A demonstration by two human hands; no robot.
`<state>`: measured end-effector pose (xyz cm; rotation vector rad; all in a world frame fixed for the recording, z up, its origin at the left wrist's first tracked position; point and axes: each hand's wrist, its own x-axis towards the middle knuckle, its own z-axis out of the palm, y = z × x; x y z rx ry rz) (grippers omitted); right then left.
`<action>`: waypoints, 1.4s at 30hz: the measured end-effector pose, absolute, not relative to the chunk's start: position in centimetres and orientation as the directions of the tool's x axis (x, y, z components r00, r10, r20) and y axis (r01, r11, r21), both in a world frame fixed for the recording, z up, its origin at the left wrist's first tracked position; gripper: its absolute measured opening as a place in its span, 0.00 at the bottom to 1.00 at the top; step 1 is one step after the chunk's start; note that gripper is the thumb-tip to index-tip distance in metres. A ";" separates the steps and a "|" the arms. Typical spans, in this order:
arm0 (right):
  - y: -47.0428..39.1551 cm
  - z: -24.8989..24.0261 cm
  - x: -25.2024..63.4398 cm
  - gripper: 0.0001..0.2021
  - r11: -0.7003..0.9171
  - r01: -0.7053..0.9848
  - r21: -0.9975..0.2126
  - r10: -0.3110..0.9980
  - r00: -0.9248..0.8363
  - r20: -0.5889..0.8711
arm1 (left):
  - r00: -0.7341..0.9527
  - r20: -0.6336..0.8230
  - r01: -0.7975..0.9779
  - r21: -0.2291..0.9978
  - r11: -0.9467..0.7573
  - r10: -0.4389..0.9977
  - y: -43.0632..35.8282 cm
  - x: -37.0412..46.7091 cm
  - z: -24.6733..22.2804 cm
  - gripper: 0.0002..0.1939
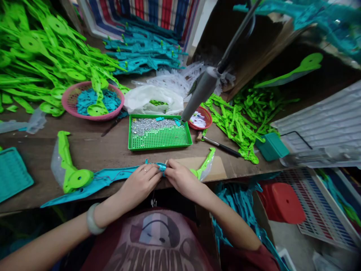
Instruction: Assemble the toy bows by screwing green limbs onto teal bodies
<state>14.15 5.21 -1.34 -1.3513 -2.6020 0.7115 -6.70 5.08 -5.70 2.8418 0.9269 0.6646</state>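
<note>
A long blue plastic part lies along the table's front edge, with a lime-green arm at its left end and a smaller lime-green piece at its right. Thin wire runs along its channel. My left hand, fingers closed, grips the blue part near its middle. My right hand pinches the same part just to the right, the fingertips of both hands almost meeting. What lies between the fingertips is mostly hidden. Under the right end is a flat cardboard piece.
Behind the hands sits a green tray of small metal screws. A grey electric screwdriver hangs over its right corner. Nearby are a pink basket, a red basket, a hammer and lime-green piles. A red stool stands lower right.
</note>
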 end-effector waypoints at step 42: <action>6.3 -2.4 14.9 0.07 0.290 0.785 -0.547 0.898 -0.422 -0.129 | 0.794 0.455 0.463 -0.022 -0.886 0.404 4.0 -5.7 -5.5 0.17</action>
